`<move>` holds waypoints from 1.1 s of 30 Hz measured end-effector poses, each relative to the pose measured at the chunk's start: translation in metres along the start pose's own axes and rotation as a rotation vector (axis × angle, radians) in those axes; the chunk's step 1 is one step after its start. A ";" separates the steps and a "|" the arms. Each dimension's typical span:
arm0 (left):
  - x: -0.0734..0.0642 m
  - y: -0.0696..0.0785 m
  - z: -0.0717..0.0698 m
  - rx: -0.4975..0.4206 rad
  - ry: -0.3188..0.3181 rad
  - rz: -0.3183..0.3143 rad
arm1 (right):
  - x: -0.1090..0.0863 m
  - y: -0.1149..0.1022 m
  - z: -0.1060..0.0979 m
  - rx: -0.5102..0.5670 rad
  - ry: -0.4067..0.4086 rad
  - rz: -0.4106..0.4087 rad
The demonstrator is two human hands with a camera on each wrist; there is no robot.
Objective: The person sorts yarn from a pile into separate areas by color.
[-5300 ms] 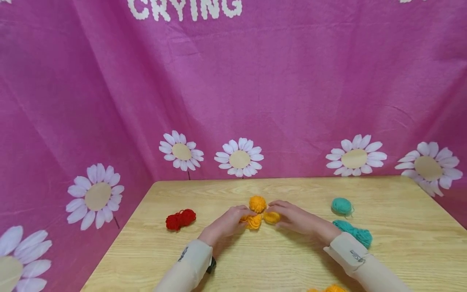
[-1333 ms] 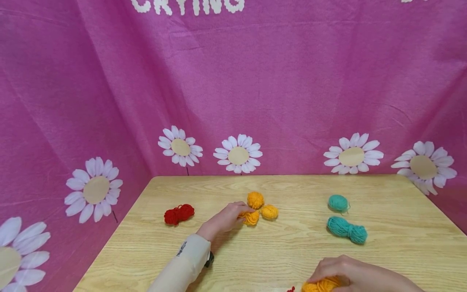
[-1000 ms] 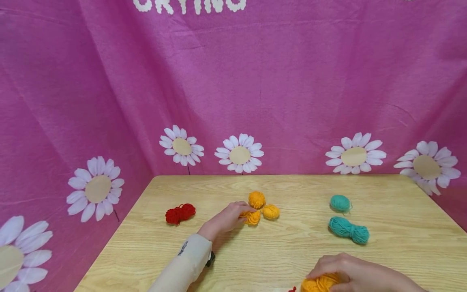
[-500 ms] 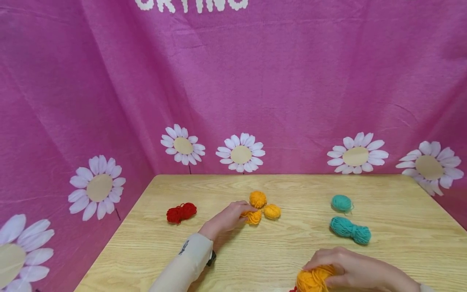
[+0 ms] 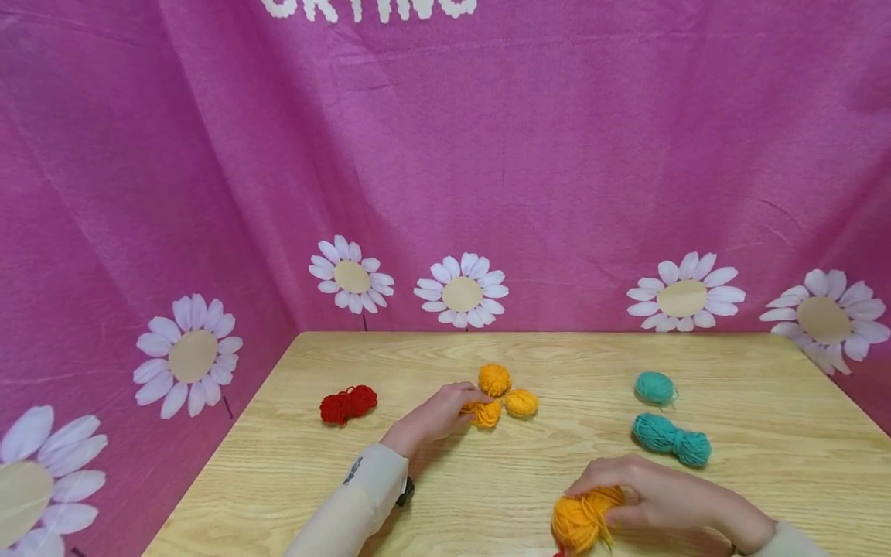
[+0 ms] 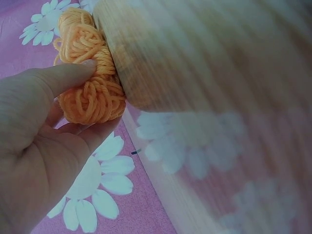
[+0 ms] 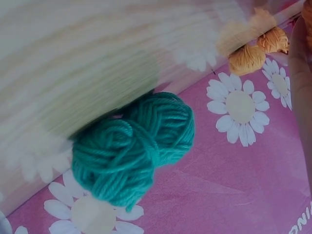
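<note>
In the head view my left hand (image 5: 435,418) grips an orange yarn bundle (image 5: 487,416) at the middle of the table. The left wrist view shows its thumb lying over the bundle's tied waist (image 6: 92,92) and fingers beneath. Two more orange yarn balls sit against that bundle, one behind it (image 5: 495,379) and one to its right (image 5: 521,403). Nearer the front, my right hand (image 5: 643,491) grips a larger orange yarn bundle (image 5: 579,522), thumb and fingers round its right side. Only the edge of this hand (image 7: 300,73) shows in the right wrist view.
Red yarn (image 5: 348,404) lies to the left on the wooden table (image 5: 390,363). On the right are a teal yarn ball (image 5: 654,387) and a tied teal bundle (image 5: 671,440). A bit of red (image 5: 560,552) shows at the bottom edge. A pink flowered cloth (image 5: 557,155) hangs behind.
My right hand has left the orange ball in the middle, taken hold of the orange bundle near the front, and moved it slightly left and away from me. My left hand has stayed put.
</note>
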State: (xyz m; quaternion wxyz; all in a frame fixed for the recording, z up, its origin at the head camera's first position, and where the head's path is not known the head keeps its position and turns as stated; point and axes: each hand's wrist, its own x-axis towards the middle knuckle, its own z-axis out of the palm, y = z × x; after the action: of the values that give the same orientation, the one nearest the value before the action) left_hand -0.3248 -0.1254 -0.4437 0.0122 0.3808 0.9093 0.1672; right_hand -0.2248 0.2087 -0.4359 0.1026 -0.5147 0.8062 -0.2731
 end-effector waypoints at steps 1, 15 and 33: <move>0.000 0.000 0.000 0.001 0.000 0.000 | 0.001 0.001 -0.001 -0.001 -0.002 0.013; 0.002 0.000 0.000 0.009 0.001 0.020 | 0.018 0.013 -0.002 0.005 0.034 0.001; 0.001 -0.001 -0.001 0.009 0.007 0.041 | 0.047 0.029 -0.010 0.009 0.076 0.064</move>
State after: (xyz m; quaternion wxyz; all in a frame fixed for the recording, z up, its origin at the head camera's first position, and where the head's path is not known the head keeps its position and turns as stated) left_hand -0.3260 -0.1259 -0.4431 0.0038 0.3989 0.9020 0.1649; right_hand -0.2729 0.1802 -0.4381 0.0828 -0.4775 0.8243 -0.2926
